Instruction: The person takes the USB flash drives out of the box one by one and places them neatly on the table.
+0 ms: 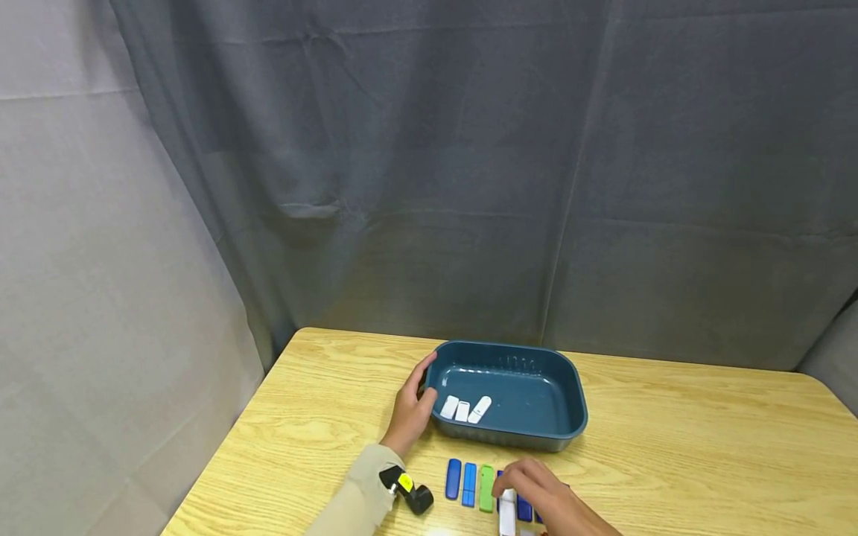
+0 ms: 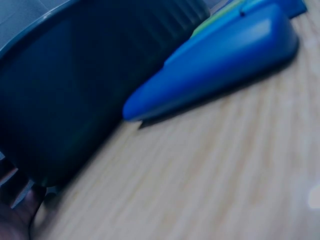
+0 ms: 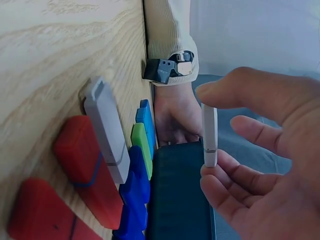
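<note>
My right hand [image 1: 536, 487] is over the near part of the table, pinching a white USB stick [image 3: 210, 135] upright between thumb and fingertips. Below it on the tabletop lies another white USB stick [image 3: 107, 130], beside two red USB sticks [image 3: 87, 170]. A blue USB stick [image 1: 453, 479], a lighter blue one [image 1: 469, 485] and a green one [image 1: 485, 487] lie in a row left of this hand. My left hand [image 1: 409, 413] rests against the left end of a dark teal tray [image 1: 509, 435], fingers extended along its side and thumb at the rim.
Three white USB sticks [image 1: 462, 408] lie inside the tray at its near left corner. Dark blue sticks [image 1: 524, 508] are partly hidden behind the right hand. The wooden table [image 1: 704, 447] extends to both sides, with a grey curtain [image 1: 429, 186] behind it.
</note>
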Available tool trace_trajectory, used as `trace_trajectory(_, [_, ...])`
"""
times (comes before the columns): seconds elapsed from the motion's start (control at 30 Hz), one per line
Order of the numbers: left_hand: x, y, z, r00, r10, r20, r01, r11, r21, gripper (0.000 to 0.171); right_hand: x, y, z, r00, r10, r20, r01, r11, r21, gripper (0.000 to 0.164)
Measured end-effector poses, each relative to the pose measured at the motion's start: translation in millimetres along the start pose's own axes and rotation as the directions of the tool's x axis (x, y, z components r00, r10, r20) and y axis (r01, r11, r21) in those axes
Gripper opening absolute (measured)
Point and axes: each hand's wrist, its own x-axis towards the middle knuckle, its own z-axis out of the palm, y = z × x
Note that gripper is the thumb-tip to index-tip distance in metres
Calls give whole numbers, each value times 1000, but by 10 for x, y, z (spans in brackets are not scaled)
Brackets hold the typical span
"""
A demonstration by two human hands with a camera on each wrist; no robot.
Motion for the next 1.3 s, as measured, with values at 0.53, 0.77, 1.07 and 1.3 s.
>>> trace_trajectory(0.53, [7, -16, -11, 1000, -13, 5, 13, 1000, -1, 63, -54, 91, 101, 999, 7, 42, -4, 997, -81, 38])
trace_trajectory(0.77, [12, -15, -10, 1000, 15, 2, -15, 1000, -2, 63, -49, 158, 154, 997, -19, 68, 20, 1000, -11, 33])
trace_trajectory(1.07, [10, -1, -8, 1000, -12, 10, 12, 1000, -4, 62, -59, 228, 264, 988, -152, -2, 151, 986, -74, 20])
trace_trajectory(1.3, [8, -22, -3, 1000, -5, 11, 5, 1000, -7, 62, -82, 195, 302, 997, 22, 71, -16, 997, -76, 17])
